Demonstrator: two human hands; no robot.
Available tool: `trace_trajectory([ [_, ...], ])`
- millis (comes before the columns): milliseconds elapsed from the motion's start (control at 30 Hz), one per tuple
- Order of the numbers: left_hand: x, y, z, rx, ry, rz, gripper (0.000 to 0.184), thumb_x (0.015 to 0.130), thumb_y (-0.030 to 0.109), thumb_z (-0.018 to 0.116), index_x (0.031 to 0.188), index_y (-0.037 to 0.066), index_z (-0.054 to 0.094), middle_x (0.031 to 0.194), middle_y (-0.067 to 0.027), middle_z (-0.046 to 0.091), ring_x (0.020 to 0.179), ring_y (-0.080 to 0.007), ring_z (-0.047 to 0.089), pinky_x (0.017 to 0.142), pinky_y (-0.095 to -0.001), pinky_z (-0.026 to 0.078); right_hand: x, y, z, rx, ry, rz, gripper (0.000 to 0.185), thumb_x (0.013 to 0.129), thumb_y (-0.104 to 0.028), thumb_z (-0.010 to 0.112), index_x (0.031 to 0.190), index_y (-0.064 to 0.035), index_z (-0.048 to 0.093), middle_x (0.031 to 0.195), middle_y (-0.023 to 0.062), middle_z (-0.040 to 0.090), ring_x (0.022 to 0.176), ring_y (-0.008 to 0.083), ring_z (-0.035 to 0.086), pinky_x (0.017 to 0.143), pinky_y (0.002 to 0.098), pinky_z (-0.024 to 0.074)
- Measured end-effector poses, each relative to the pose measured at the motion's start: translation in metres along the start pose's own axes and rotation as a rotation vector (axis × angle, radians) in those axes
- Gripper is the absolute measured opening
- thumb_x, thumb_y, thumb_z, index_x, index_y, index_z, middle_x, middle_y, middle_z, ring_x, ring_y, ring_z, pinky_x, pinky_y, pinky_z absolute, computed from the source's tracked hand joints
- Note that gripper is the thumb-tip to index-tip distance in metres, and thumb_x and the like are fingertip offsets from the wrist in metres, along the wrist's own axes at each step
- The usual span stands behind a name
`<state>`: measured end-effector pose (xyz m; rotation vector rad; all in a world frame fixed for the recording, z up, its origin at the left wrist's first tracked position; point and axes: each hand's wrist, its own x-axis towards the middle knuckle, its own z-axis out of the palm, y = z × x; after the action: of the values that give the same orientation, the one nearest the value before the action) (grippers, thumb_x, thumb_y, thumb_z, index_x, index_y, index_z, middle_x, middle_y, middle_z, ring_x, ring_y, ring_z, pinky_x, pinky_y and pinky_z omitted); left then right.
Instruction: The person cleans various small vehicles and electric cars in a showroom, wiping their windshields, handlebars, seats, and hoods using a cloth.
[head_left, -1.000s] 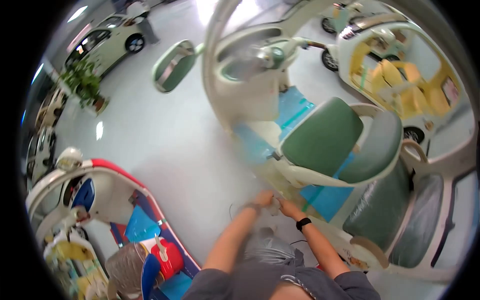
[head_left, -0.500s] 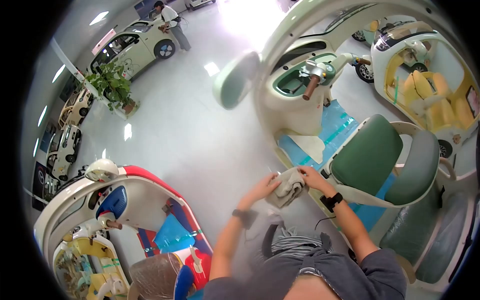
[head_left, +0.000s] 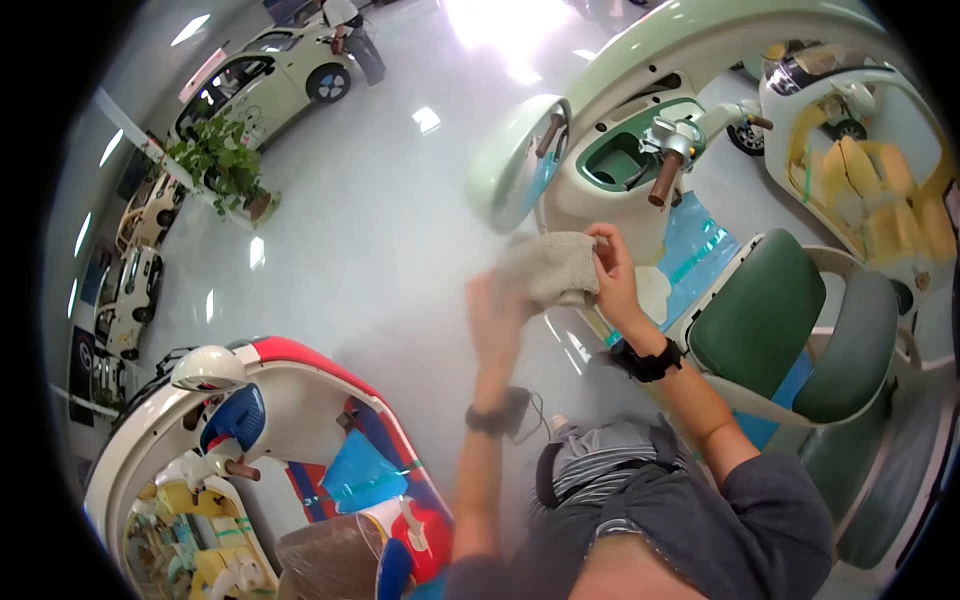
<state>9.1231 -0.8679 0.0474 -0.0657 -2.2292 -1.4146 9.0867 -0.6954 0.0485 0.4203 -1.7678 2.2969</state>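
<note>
A greyish-beige cloth [head_left: 560,268], folded into a thick pad, is held up between my two hands in front of the green scooter [head_left: 590,205]. My right hand [head_left: 615,272] pinches its right edge with thumb and fingers. On the other side, my left hand [head_left: 497,305] is at the cloth's left end, smeared by motion, with its fingers hard to make out. Just beyond the cloth hangs the scooter's pale green mirror [head_left: 515,165]. A brown handlebar grip [head_left: 666,178] and a green seat [head_left: 758,298] lie to the right of my hands.
A red, white and blue scooter [head_left: 330,385] stands at lower left. Blue film [head_left: 695,240] covers the green scooter's floor. Farther off are a potted plant [head_left: 220,165], a pale car [head_left: 262,90] with a person [head_left: 355,45] beside it, and a yellow-seated scooter [head_left: 860,170] at right.
Both hands have lifted the cloth up and forward, away from my body toward the mirror. The view has shifted, and the cloth now looks folded flatter.
</note>
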Motion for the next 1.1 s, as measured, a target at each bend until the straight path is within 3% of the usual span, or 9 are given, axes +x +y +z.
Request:
trace_trajectory([
  [100,0.017,0.005,-0.010,0.144,0.233,0.142,0.021,0.083,0.011,0.057,0.098,-0.002,0.049,0.097,-0.0118,0.047,0.094,-0.0227,0.047,0.084,-0.0311,0.037,0.028,0.010,0.034,0.132,0.010,-0.079,0.022,0.088,-0.006,0.051,0.108,-0.0060,0.043,0.093,0.0039,0.055,0.086,0.0090,0.053,0.076,0.0216,0.0423],
  [200,0.029,-0.003,-0.020,0.167,0.354,0.126,0.024,0.078,0.006,0.059,0.098,-0.002,0.050,0.100,-0.0149,0.046,0.096,-0.0304,0.047,0.086,-0.0368,0.037,0.039,0.018,0.060,0.072,0.040,-0.109,0.024,0.086,-0.005,0.053,0.107,-0.0054,0.042,0.092,0.0028,0.055,0.088,0.0090,0.052,0.076,0.0218,0.0422],
  [233,0.036,-0.002,-0.022,0.186,0.394,0.146,0.020,0.079,0.006,0.059,0.095,-0.001,0.051,0.099,-0.0142,0.045,0.094,-0.0293,0.047,0.085,-0.0366,0.037,0.043,0.020,0.062,0.083,0.031,-0.132,0.032,0.081,-0.005,0.060,0.107,-0.0053,0.042,0.091,0.0027,0.054,0.091,0.0096,0.052,0.077,0.0222,0.0420],
  [467,0.105,0.064,-0.013,0.134,0.450,0.234,0.016,0.086,0.011,0.052,0.095,-0.003,0.050,0.100,-0.0115,0.046,0.095,-0.0224,0.046,0.087,-0.0295,0.035,0.099,-0.006,0.044,-0.171,0.013,-0.479,0.044,0.073,-0.006,0.069,0.107,-0.0040,0.042,0.090,0.0039,0.055,0.085,0.0103,0.054,0.072,0.0218,0.0422],
  [667,0.169,0.112,0.014,0.203,0.141,0.340,0.020,0.085,0.014,0.052,0.099,0.001,0.053,0.098,-0.0136,0.050,0.095,-0.0278,0.047,0.086,-0.0364,0.037,0.154,-0.039,0.018,-0.430,0.214,-0.631,0.048,0.073,-0.004,0.067,0.113,-0.0014,0.040,0.100,0.0100,0.054,0.088,0.0186,0.054,0.077,0.0266,0.0424],
  [767,0.191,0.116,0.033,0.295,0.006,0.378,0.025,0.085,0.017,0.052,0.104,0.001,0.052,0.100,-0.0151,0.052,0.096,-0.0308,0.048,0.086,-0.0388,0.037,0.154,-0.036,0.006,-0.456,0.312,-0.553,0.057,0.072,-0.004,0.066,0.121,-0.0027,0.037,0.119,0.0151,0.044,0.103,0.0244,0.048,0.086,0.0320,0.0395],
  [867,0.193,0.114,0.037,0.325,-0.038,0.393,0.028,0.085,0.017,0.051,0.109,0.002,0.051,0.102,-0.0154,0.054,0.098,-0.0322,0.048,0.086,-0.0392,0.038,0.145,-0.041,0.005,-0.553,0.348,-0.751,0.066,0.073,-0.006,0.066,0.129,-0.0048,0.032,0.133,0.0168,0.031,0.117,0.0272,0.038,0.093,0.0377,0.0348],
  [1000,0.185,0.117,0.029,0.166,-0.097,0.310,0.030,0.086,0.016,0.048,0.112,0.002,0.050,0.105,-0.0161,0.054,0.102,-0.0331,0.048,0.087,-0.0401,0.037,0.136,-0.059,0.011,-0.783,-0.011,-0.811,0.074,0.061,0.002,0.057,0.131,-0.0041,0.034,0.136,0.0213,0.029,0.125,0.0363,0.030,0.102,0.0426,0.0262],
  [1100,0.178,0.114,0.020,0.070,-0.125,0.263,0.032,0.088,0.015,0.044,0.117,0.002,0.048,0.113,-0.0188,0.051,0.111,-0.0345,0.045,0.093,-0.0393,0.035,0.128,-0.053,0.029,-0.622,-0.092,-0.736,0.073,0.057,0.004,0.050,0.129,-0.0020,0.036,0.135,0.0237,0.030,0.126,0.0398,0.029,0.104,0.0434,0.0235],
])
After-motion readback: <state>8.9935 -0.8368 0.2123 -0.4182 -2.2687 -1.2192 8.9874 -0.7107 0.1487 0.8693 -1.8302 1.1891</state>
